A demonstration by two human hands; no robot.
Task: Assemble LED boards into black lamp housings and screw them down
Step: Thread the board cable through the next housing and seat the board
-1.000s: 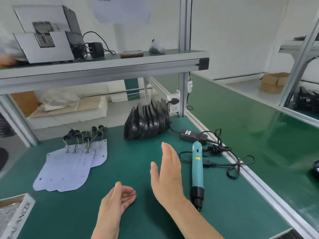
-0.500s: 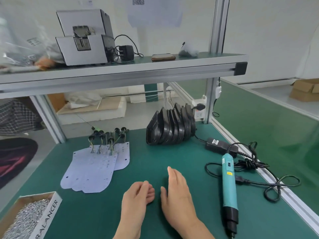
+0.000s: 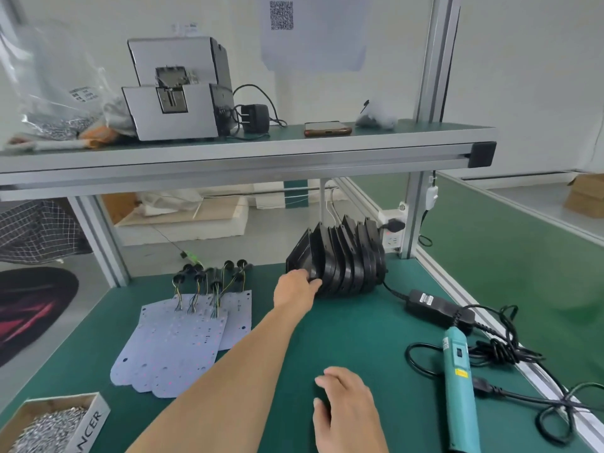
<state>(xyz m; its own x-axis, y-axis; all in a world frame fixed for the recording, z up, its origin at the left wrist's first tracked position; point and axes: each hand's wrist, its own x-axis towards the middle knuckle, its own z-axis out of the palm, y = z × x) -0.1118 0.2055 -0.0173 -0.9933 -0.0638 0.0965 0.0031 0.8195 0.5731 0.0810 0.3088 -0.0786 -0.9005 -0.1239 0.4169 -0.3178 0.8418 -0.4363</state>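
A green worktop stretches in front of me inside an aluminium frame, with a white wall behind it and a sheet bearing a QR code stuck to that wall. An upper shelf carries a grey machine and a phone.

My left arm reaches out long to the far middle, where my left hand curls its fingers onto the edge of the leftmost of the black lamp housings, a row stood on edge and fanned. My right hand lies palm down near me, fingers loose and holding nothing, well apart from the left.

The LED boards lie overlapped on the left, wires at their far ends. A box of screws sits at the near left corner, and a teal electric screwdriver lies just right of my right hand.
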